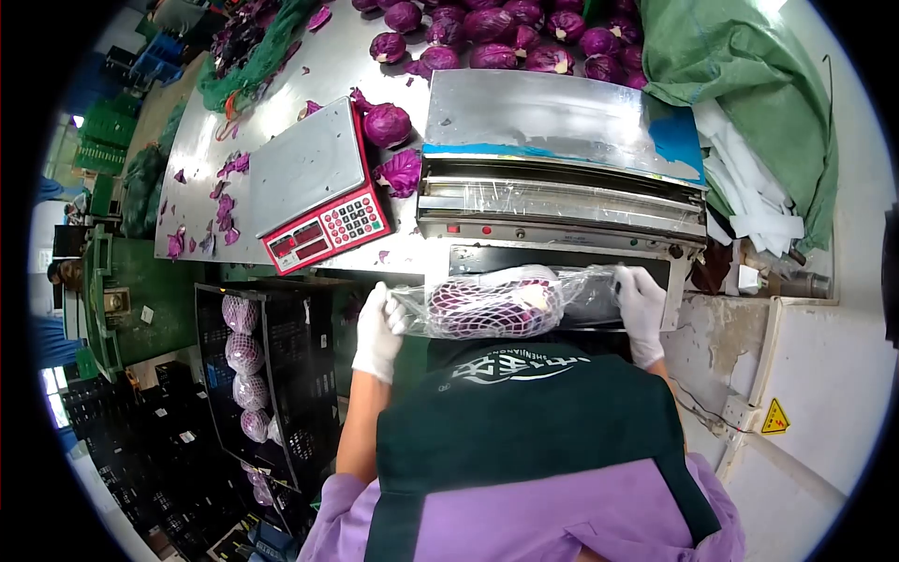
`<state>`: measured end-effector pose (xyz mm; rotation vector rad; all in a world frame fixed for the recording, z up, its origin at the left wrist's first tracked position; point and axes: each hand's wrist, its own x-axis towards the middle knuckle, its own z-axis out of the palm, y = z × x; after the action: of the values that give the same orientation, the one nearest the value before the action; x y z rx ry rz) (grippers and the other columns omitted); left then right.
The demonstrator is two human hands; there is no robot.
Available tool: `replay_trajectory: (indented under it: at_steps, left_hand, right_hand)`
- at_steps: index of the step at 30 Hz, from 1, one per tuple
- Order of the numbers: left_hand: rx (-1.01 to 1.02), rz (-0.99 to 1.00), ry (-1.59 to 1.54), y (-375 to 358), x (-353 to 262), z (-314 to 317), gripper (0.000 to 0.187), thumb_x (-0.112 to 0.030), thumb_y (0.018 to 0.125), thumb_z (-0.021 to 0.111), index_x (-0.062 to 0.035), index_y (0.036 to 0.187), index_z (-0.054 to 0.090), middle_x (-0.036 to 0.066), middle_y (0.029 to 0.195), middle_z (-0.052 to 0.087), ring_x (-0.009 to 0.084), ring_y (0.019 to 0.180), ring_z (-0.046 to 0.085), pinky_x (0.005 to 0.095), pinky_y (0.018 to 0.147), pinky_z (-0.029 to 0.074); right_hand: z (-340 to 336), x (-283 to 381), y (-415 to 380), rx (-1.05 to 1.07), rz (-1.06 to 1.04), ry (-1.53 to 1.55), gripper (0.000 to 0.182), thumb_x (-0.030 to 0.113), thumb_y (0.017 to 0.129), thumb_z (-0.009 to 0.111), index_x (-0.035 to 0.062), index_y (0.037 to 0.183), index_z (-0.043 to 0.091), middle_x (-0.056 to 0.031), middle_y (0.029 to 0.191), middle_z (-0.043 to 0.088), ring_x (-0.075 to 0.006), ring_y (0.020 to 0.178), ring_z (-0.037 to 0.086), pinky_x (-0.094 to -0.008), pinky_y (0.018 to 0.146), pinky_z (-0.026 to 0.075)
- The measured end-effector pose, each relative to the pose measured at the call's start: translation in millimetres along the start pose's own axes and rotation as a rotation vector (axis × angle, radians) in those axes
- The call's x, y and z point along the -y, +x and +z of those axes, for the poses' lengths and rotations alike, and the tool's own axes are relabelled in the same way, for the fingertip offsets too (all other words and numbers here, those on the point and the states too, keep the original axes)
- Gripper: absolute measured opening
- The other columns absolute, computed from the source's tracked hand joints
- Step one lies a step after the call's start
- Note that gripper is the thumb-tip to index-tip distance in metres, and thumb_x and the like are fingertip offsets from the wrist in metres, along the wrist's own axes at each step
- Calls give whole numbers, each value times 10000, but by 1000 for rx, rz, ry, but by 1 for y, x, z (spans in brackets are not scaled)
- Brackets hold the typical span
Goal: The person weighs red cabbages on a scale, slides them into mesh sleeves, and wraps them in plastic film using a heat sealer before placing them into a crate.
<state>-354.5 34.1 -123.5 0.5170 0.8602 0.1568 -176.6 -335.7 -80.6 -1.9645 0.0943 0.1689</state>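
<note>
A red cabbage (468,307) in a white foam net sits in front of me, above the lower plate of the film wrapping machine (562,201). Clear plastic film (582,281) lies over the cabbage and is drawn out to both sides. My left hand (377,330), in a white glove, is closed on the film's left end. At the other side my gloved right hand (641,309) pinches the right end. Both hands are apart from the cabbage itself. The cabbage's underside is hidden.
A red digital scale (309,173) stands on the metal table (211,173), with loose purple leaves around it. Many bare red cabbages (492,26) are piled at the back. Netted cabbages (245,356) fill a black crate (300,347) at lower left. A green sack (730,56) hangs at right.
</note>
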Motion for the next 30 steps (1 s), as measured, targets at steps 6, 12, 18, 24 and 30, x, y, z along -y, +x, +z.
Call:
replay_trajectory:
  at_steps: [6,12,18,24,30]
  left_hand:
    - [-202,724,961,79,35,26,272,-268,1013,559,-61,838,581,-18,620,462,50,586,439,240,518,350]
    - [-27,528,606,59,31,56,186,-194,955,614,-9,941,632,6,778,569,104,693,533,305,635,472]
    - [785,181,547,-19,3,74,195,-213,1002,562,-30,968,619,40,927,623,116,946,587,267,846,487]
    - [670,-494,313,-50,-8,33,435,-362,1024,522,-75,1350,548,39,1256,639,117,1107,614,292,968,498]
    - [568,-344,59,-79,-14,-40,468,-334,1009,544,-9,1346,536,93,1282,631,160,1135,609,325,1016,478]
  right_hand:
    - [82,3,17,191,-619,-257,91,133,914,648,68,958,694,-125,788,653,-236,744,676,-315,638,514]
    - [121,56,21,872,-13,212,166,145,872,695,3,788,678,36,721,607,-44,700,516,-241,619,433]
    - [127,164,-14,1486,-349,-109,222,62,706,839,29,827,656,-8,812,627,-77,715,551,-246,677,450]
    - [143,209,-95,1354,-943,-939,387,207,865,680,-7,1168,569,-226,1119,575,-375,1072,539,-449,873,482]
    - [176,243,-104,1587,-131,-97,331,-18,950,494,-46,1272,566,-156,1213,663,-214,1113,638,-328,1002,478]
